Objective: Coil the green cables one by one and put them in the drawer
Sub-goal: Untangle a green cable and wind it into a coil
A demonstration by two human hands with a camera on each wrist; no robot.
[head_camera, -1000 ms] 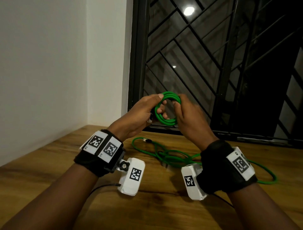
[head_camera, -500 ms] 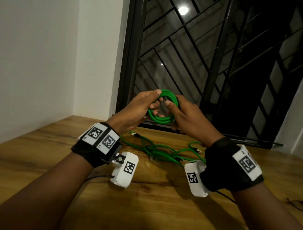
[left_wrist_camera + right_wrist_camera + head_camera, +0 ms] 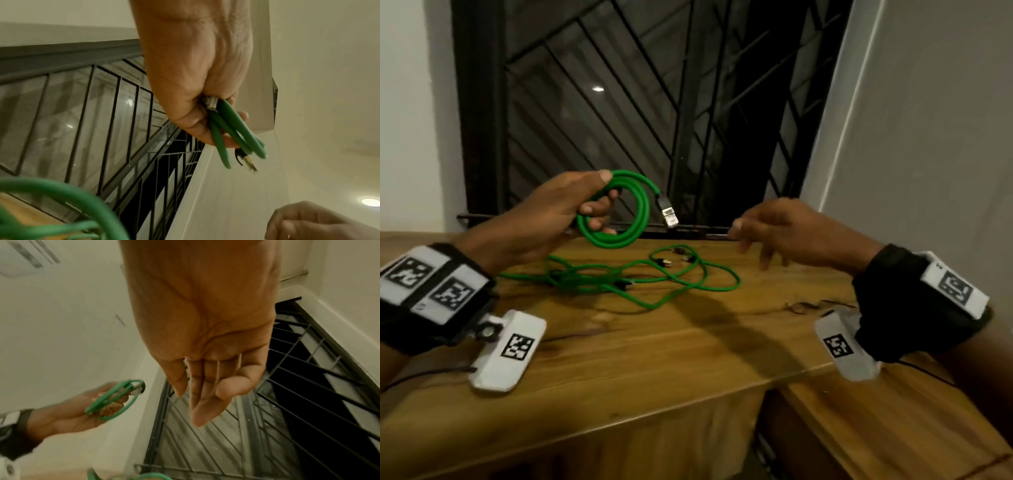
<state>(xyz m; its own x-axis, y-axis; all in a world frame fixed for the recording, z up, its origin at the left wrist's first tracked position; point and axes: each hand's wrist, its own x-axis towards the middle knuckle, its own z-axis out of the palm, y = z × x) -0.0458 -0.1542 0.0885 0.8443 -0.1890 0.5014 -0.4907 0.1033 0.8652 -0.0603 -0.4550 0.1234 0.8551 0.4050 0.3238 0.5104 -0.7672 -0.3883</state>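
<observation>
One coil (image 3: 619, 212) of green cable gripped in the left hand (image 3: 551, 212), held up above the table (image 3: 654, 342) and in front of the window grille (image 3: 654, 102). Thumb on top of the loops, fingers (image 3: 595, 207) curled through the middle. About three turns in the coil. One silver plug (image 3: 667, 212) hanging free from the top of the loop on the right side; a second plug (image 3: 210, 103) tucked against the palm, seen from the left wrist view, where the same coil (image 3: 232, 129) shows edge-on under the left hand (image 3: 195, 81).

Right hand (image 3: 787, 229) empty, fingers relaxed and loosely spread, hovering well apart from the coil to the right. Confirmed by the right wrist view: right hand (image 3: 205, 337) with palm bare and fingers almost straight, the left hand (image 3: 82, 412) and coil (image 3: 115, 400) off to one side.

On the table below, a loose tangle (image 3: 619, 277) of green cable lying uncoiled, several plugs among the strands; number of cables in it impossible to count.

One wrist camera strapped on each arm, two in all.
</observation>
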